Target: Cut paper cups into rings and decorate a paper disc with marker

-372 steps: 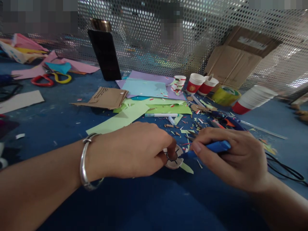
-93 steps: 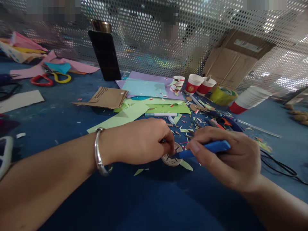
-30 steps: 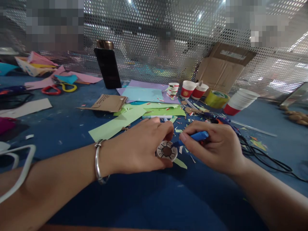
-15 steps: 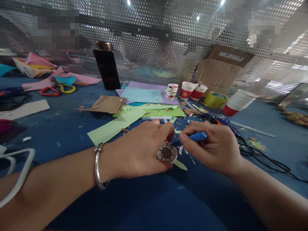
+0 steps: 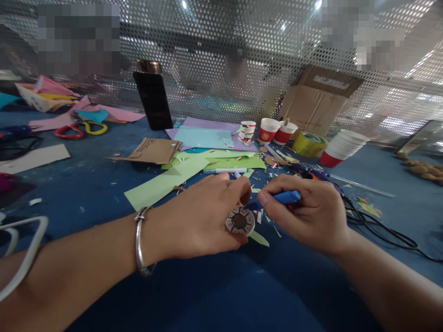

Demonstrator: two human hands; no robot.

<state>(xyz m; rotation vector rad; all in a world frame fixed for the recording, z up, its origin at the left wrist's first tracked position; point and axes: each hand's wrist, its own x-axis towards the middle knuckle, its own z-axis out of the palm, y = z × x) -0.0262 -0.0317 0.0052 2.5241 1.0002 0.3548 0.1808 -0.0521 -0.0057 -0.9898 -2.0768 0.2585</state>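
Between the thumb and fingers of my left hand (image 5: 204,216) is a small round white disc (image 5: 249,226) with a brown centre and dark drawn lines and dots. My left hand is closed around its edge. My right hand (image 5: 308,212) grips a blue marker pen (image 5: 288,197), its tip pointing left at the upper right of the disc. Whether the tip touches the disc, I cannot tell. Under and behind the hands lie paper scraps (image 5: 259,237) and a white marker (image 5: 224,170).
Light green paper strips (image 5: 166,184), cardboard (image 5: 155,151) and blue paper (image 5: 204,137) lie beyond my hands. Paper cups (image 5: 269,130), yellow tape (image 5: 309,145) and a cup stack (image 5: 342,147) stand behind. Scissors (image 5: 69,132) lie left; a black cable (image 5: 384,233) runs right. A phone (image 5: 152,101) stands upright.
Almost nothing differs. The blue marker has tilted slightly, its rear end a little further right. Both hands keep their hold, and the view has shifted a little.
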